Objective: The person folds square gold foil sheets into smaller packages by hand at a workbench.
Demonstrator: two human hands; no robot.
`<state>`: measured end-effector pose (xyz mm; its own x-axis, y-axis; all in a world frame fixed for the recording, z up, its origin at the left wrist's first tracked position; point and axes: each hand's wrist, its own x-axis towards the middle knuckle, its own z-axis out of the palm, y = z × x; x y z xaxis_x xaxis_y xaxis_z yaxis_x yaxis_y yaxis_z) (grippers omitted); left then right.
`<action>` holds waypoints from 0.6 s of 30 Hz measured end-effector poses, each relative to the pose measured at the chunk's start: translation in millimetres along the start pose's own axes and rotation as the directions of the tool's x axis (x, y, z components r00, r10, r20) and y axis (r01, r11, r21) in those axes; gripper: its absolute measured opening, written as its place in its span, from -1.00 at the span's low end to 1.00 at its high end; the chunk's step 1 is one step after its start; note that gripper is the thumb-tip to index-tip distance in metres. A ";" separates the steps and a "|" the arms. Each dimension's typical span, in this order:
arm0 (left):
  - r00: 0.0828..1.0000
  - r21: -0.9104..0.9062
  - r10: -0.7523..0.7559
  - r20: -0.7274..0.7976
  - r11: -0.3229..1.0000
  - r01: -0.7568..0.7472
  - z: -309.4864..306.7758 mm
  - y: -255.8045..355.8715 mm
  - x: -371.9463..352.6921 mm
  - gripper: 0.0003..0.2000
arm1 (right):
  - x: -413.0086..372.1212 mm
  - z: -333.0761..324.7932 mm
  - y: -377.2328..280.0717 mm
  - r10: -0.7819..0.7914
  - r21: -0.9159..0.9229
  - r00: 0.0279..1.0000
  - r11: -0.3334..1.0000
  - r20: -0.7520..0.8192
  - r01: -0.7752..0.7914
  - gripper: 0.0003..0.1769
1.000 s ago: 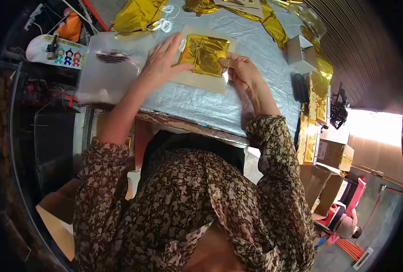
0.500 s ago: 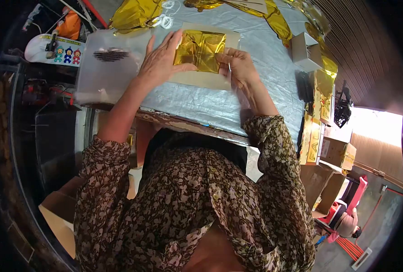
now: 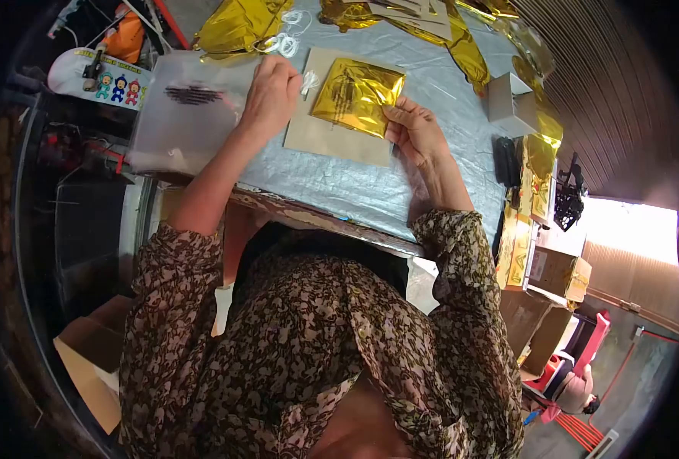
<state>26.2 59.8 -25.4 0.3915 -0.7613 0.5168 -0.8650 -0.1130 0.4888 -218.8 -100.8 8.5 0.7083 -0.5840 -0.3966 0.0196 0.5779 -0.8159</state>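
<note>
A folded gold foil packet (image 3: 358,96) with dark print on its face is tilted over a beige card sheet (image 3: 328,144). My right hand (image 3: 416,130) pinches its right edge, thumb on top. Left of the packet, apart from it, is my left hand (image 3: 273,96), its fingers curled closed; whatever may be in them is hidden. Beside those fingers lies a small white string bundle (image 3: 310,82) on the card. Just beyond the left hand are loops of white string (image 3: 284,43).
Silvery sheeting (image 3: 339,183) covers the table. A clear plastic bag (image 3: 179,130) lies left, with gold foil (image 3: 240,27) behind it. An open white box (image 3: 511,107) and black item (image 3: 508,161) stand right. Cardboard boxes (image 3: 534,321) and another person (image 3: 576,390) are farther right.
My left hand has let go of the packet's left side and moved away, its fingers now curled. The packet has shifted right and tilted, still in my right hand. White string now shows beside it.
</note>
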 end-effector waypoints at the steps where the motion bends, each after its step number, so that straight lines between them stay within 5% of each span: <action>1: 0.997 -0.062 -0.066 0.036 0.996 0.068 3.3 -2.5 2.7 -0.79 | 3.5 -8.4 3.4 0.015 -0.014 0.999 1.000 0.038 -0.014 -0.85; 6: 0.922 -0.224 -0.308 0.236 0.906 0.360 -11.4 8.7 18.8 -0.77 | 1.2 -6.0 2.6 -0.009 0.005 0.999 1.000 0.036 0.008 -0.85; 8: 0.752 -0.628 -0.366 0.548 0.414 0.659 -18.6 7.4 22.0 -0.66 | -1.3 -8.2 2.4 -0.012 0.039 0.997 0.999 0.077 0.009 -0.85; 11: 0.690 -0.611 -0.291 0.662 0.324 0.723 -29.2 8.3 21.0 -0.63 | -11.9 0.4 0.7 -0.038 0.047 0.998 0.998 0.043 0.036 -0.85; 18: 0.664 -0.557 -0.299 0.686 0.371 0.743 -48.3 23.2 23.4 -0.63 | -17.5 -5.2 5.4 -0.080 0.077 0.987 0.995 0.137 0.070 -0.84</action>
<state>30.5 70.2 32.0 0.3035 -0.9092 -0.2851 0.1453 -0.2515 0.9569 -234.7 -90.4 8.8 0.7946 -0.5446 -0.2684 0.1235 0.5778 -0.8068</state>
